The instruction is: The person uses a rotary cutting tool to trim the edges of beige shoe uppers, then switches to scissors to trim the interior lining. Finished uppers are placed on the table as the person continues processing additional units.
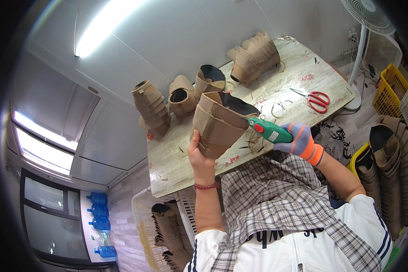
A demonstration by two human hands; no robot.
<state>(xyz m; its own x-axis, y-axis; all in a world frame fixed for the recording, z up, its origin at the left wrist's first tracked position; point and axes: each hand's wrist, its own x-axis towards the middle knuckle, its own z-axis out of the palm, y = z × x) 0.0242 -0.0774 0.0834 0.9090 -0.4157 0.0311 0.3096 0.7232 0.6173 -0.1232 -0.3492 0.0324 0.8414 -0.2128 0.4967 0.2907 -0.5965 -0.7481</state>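
My bare left hand [201, 156], with a red bracelet at the wrist, grips a curved tan fabric piece [218, 129] from below. Black lining shows inside that piece at its upper right. In a grey and orange glove, my right hand [299, 140] is closed round a green handheld power tool [273, 132] with a red button. The tool's tip meets the right edge of the fabric piece; exactly what it touches is too small to tell. Behind them on the table stand several more tan rolls, among them a nested stack [255, 58] and a tall one [152, 106].
Red-handled scissors [319, 101] lie on the pale worn table [276, 102], among thread scraps. Crates of tan pieces stand by my left [143, 217] and right [354, 158]. A white fan [363, 50] and a yellow basket [389, 86] are at far right.
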